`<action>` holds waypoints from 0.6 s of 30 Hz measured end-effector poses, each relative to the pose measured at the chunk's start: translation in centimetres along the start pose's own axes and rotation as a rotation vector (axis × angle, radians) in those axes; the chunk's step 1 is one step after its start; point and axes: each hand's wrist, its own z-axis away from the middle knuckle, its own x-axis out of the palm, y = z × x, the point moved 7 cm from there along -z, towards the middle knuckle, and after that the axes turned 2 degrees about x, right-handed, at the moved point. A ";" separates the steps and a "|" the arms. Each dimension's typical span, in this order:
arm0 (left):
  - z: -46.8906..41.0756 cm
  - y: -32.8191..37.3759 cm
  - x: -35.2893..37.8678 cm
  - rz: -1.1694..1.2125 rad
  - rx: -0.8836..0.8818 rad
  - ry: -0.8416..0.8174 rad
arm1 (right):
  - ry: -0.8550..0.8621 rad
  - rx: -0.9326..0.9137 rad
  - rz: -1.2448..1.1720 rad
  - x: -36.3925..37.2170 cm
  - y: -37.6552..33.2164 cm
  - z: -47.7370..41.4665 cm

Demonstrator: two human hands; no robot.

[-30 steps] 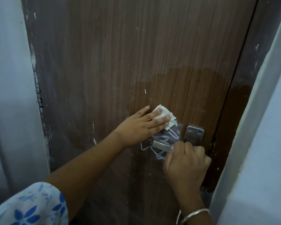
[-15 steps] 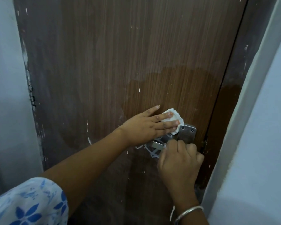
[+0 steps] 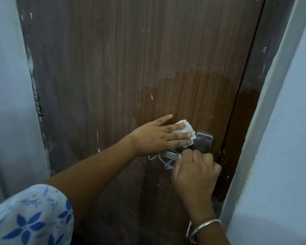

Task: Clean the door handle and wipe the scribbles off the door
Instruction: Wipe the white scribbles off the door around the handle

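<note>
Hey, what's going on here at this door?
A person is cleaning a wooden door. The left hand presses a white wipe flat against the wood just above the door handle, fingers straight. The right hand grips the handle's lever. Some white scribbles show around the lever, partly under both hands, so that job isn't finished. A darker, damp-looking patch spreads above the handle.

You have a brown wood-grain door (image 3: 131,68) with white scribbles (image 3: 167,165) looped behind the metal handle (image 3: 170,154) near its right edge. Your crumpled white tissue (image 3: 190,128) lies flat against the door, just beside the handle's plate (image 3: 204,143).
</note>
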 end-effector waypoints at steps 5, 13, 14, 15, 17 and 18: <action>0.1 -0.2 0.4 -0.007 0.002 0.038 | -0.004 -0.028 0.006 0.2 0.1 0.2; 2.3 -0.8 2.1 -0.014 -0.074 0.080 | 0.049 -0.073 -0.005 0.0 0.2 0.5; 2.8 -0.8 2.4 -0.006 -0.097 0.075 | 0.052 -0.073 -0.007 0.0 0.2 0.5; 3.1 -0.8 2.6 0.006 -0.116 0.076 | 0.054 -0.069 -0.010 0.0 0.2 0.5; 3.2 -0.4 2.9 0.028 -0.142 0.078 | 0.063 -0.059 -0.010 0.0 0.1 0.5; 3.2 -0.1 3.1 0.031 -0.153 0.072 | 0.070 -0.052 -0.010 0.0 0.0 0.5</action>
